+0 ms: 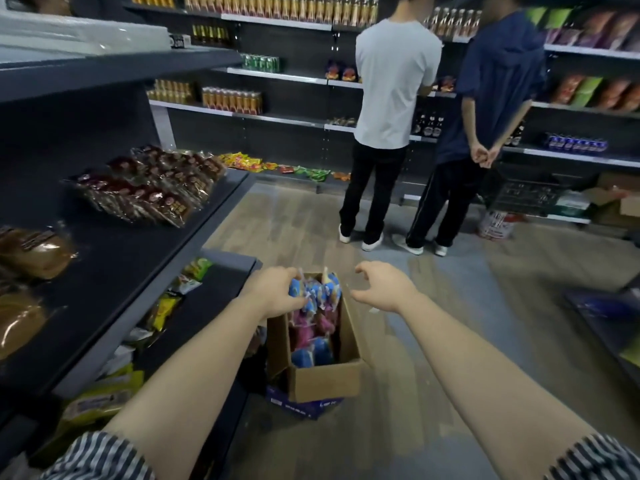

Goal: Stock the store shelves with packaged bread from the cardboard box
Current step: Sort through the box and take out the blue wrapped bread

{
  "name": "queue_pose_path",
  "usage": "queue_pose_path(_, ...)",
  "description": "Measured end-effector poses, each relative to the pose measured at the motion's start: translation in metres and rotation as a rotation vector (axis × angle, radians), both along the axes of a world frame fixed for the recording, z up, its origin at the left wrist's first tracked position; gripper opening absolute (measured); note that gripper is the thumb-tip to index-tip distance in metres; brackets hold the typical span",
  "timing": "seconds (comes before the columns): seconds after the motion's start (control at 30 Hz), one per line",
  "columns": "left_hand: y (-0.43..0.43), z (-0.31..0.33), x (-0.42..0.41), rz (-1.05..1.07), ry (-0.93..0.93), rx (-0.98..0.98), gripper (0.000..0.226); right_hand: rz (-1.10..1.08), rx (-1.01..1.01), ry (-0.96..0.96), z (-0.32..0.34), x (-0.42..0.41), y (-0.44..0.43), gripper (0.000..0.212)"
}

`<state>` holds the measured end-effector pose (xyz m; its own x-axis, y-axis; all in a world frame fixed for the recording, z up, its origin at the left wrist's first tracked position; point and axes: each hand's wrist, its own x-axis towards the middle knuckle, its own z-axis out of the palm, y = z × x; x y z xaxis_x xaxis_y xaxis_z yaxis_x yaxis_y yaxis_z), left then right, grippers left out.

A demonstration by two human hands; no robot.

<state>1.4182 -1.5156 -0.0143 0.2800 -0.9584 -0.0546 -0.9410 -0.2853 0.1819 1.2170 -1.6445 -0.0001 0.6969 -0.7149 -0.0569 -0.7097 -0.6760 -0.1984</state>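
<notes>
Our one cardboard box [325, 382] sits on the floor [433, 323] at six o'clock from the middle of our view. Its open top faces up and its long axis runs from six to twelve o'clock. It rests on a flattened blue carton [304, 407]. The bread packets [304, 329] stand on end inside it: blue at the far end, pink in the middle, blue again nearest us. They overlap too much to count.

Our left hand [273, 292] grasps the far blue packets [325, 292], fingers curled over their tops. Our right hand [384, 289] hovers at three o'clock from the box, fingers loosely curved and holding nothing.

At nine o'clock the dark shelf [114, 271] carries two brown loaves [31, 254] and rows of dark-wrapped packets [149, 188]. At one o'clock two people [388, 98] stand facing the far shelves.
</notes>
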Motion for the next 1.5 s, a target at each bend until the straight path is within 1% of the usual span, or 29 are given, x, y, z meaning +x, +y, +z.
queue_pose_path(0.13,-0.024,-0.009,-0.004,-0.009,0.018,0.024,0.069,-0.015,0.027,0.008,-0.007,-0.009,-0.021,0.060)
queue_pose_path(0.27,-0.046,-0.022,-0.002,0.008,0.053,0.032,0.067,-0.008,0.045,0.018,-0.016,-0.008,-0.043,0.058)
queue_pose_path(0.4,-0.064,-0.036,-0.001,0.052,0.061,0.052,0.076,0.008,0.087,0.039,-0.026,-0.005,-0.067,0.059)
queue_pose_path(0.5,-0.078,-0.042,0.001,0.082,0.067,0.063,0.079,0.031,0.106,0.048,-0.033,0.000,-0.085,0.059)
queue_pose_path(0.63,-0.091,-0.050,0.006,0.147,0.114,0.083,0.079,0.054,0.133,0.054,-0.046,0.008,-0.105,0.057)
queue_pose_path(0.77,-0.098,-0.059,0.008,0.184,0.094,0.098,0.081,0.073,0.156,0.061,-0.058,0.014,-0.120,0.052)
queue_pose_path(0.87,-0.101,-0.066,0.010,0.211,0.087,0.106,0.077,0.082,0.179,0.068,-0.066,0.020,-0.130,0.051)
queue_pose_path(1.03,-0.103,-0.079,0.020,0.234,0.111,0.103,0.082,0.101,0.222,0.077,-0.078,0.039,-0.138,0.060)
queue_pose_path(1.23,-0.113,-0.089,0.039,0.228,0.106,0.098,0.071,0.125,0.241,0.070,-0.093,0.069,-0.148,0.053)
queue_pose_path(1.5,-0.144,-0.110,0.084,0.206,0.145,0.101,0.078,0.057,0.301,0.066,-0.113,0.121,-0.173,0.053)
